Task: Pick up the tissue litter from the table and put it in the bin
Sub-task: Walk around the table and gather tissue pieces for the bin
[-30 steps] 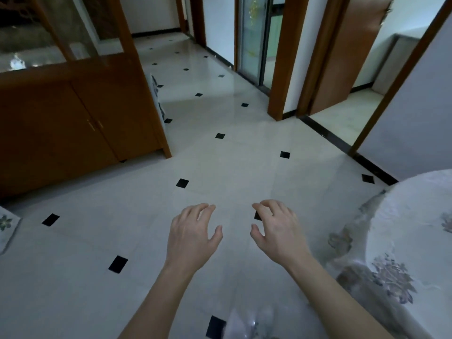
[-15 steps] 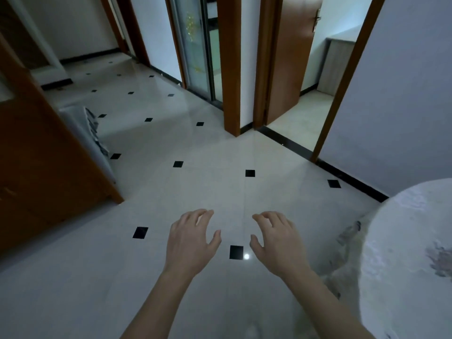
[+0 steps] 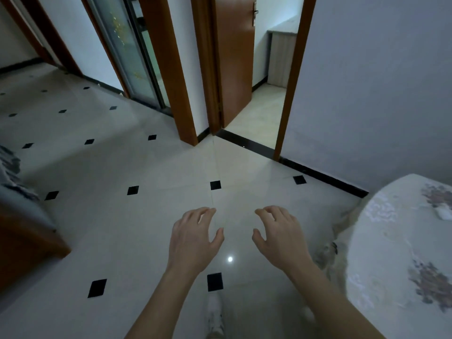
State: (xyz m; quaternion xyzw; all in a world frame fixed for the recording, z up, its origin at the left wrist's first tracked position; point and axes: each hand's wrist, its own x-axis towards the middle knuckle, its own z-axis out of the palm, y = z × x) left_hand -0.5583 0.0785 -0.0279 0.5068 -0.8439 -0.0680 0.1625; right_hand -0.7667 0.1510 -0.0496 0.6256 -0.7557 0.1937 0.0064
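Note:
My left hand (image 3: 193, 238) and my right hand (image 3: 278, 237) hover side by side over the tiled floor, palms down, fingers curled and apart, holding nothing. A round table (image 3: 381, 265) under a white floral cloth fills the lower right, just right of my right forearm. Near the frame's right edge a small white lump (image 3: 443, 213) lies on the cloth; it may be tissue, but it is too small to tell. No bin is in view.
A wooden cabinet (image 3: 24, 253) juts in at the lower left. Ahead, an open wooden door (image 3: 234, 57) leads into another room, with a glass sliding door (image 3: 132, 57) to its left. A grey wall (image 3: 367, 94) runs behind the table. My shoe (image 3: 215, 314) shows below.
The view has swung to the right: the cabinet slid off to the left and more of the table came in. Both hands kept the same open pose.

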